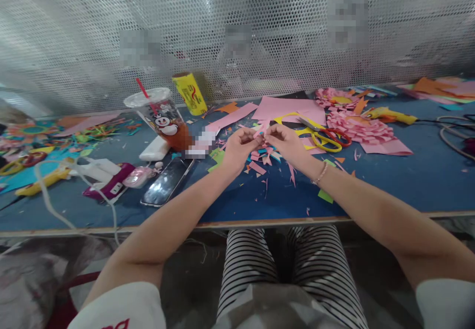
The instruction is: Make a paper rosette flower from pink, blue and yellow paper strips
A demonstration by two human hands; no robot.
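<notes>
My left hand (239, 148) and my right hand (285, 143) come together over the middle of the blue table. Their fingertips pinch a small piece of pink paper (261, 128) between them; its lower part is hidden by the fingers. Paper scraps (257, 167) in pink, blue and orange lie scattered beneath both hands. Right of my right hand rest yellow-handled scissors (322, 139), partly over a red-handled pair (340, 137). Behind the hands lies a large pink paper sheet (284, 107).
A tilted plastic drink cup (166, 123) with a red straw stands at left, near a phone (168, 181). A yellow can (190, 94) is behind. Pink paper flowers (359, 127) and a yellow glue gun (393, 115) sit at right. A perforated metal panel (274, 32) backs the table.
</notes>
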